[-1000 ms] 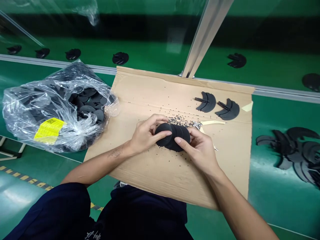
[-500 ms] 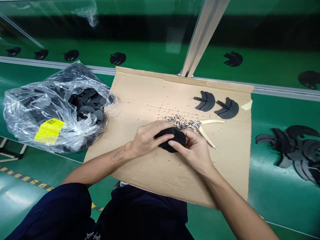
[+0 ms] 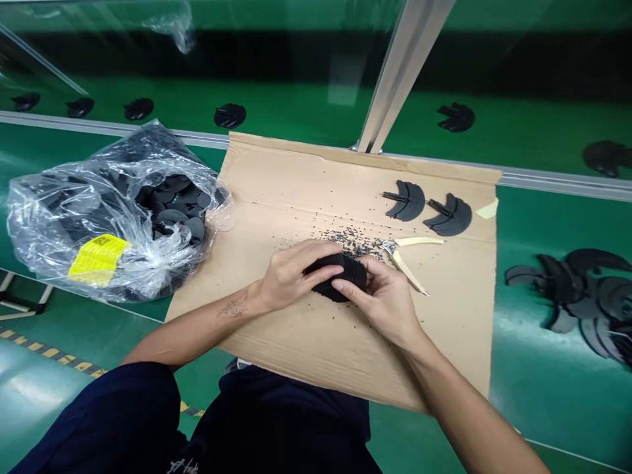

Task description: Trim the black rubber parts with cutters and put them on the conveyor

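A black curved part is held between both hands over the brown cardboard sheet. My left hand grips its left side, fingers over the top and thumb across the near face. On the right side, my right hand pinches the part between thumb and fingers. Just beyond the hands lie many tiny black scraps. Cream-handled pliers rest with handles spread beside the scraps. Two black fan-shaped parts lie near the cardboard's back right.
At the left stands a clear plastic bag of black pieces with a yellow label. More black parts are heaped on the green surface at the right. A metal post rises behind the cardboard, between reflective panels.
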`<action>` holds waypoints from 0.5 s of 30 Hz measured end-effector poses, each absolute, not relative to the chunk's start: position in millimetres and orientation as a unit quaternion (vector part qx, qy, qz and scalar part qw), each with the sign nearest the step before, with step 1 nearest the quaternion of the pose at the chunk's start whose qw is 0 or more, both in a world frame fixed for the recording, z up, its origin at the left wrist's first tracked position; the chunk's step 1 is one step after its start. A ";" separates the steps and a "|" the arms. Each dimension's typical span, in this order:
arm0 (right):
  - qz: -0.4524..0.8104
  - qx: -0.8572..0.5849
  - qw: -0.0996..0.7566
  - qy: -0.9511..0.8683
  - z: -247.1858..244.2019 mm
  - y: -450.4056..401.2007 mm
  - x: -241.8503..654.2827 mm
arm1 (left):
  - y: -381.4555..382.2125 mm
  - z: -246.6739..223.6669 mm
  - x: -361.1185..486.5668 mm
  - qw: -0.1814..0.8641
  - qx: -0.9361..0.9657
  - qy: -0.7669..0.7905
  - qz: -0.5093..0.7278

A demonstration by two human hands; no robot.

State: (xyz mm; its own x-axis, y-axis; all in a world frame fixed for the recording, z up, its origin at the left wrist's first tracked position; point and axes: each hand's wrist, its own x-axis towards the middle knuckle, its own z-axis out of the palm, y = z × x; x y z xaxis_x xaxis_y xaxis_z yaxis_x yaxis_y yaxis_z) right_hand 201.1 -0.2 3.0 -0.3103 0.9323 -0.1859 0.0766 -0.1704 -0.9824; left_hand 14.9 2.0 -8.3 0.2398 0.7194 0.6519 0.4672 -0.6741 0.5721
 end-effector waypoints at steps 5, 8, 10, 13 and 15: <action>0.600 -0.474 0.350 -0.542 2.4 -1.1 201.9 | 1.7 -9.0 15.7 0.125 0.778 0.376 0.487; 0.592 -0.470 0.350 -0.553 3.0 -1.8 202.0 | 1.0 -9.9 15.7 0.128 0.777 0.378 0.487; 0.575 -0.465 0.362 -0.568 3.7 -2.2 201.8 | 0.9 -9.6 14.9 0.143 0.772 0.387 0.483; 0.525 -0.466 0.398 -0.590 4.0 -2.4 202.0 | 1.8 -7.3 12.1 0.203 0.754 0.418 0.464; 0.490 -0.468 0.412 -0.609 3.3 -2.0 203.0 | 3.0 -5.2 9.8 0.237 0.748 0.421 0.455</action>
State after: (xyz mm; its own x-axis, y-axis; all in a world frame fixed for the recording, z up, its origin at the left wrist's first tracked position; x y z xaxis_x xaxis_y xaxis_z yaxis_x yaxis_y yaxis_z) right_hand 203.0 -2.0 3.3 -0.2212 0.9743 0.0431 0.1660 0.0811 -0.9828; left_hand 9.8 3.0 -5.2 0.2306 0.8461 0.4806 0.4144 -0.5322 0.7383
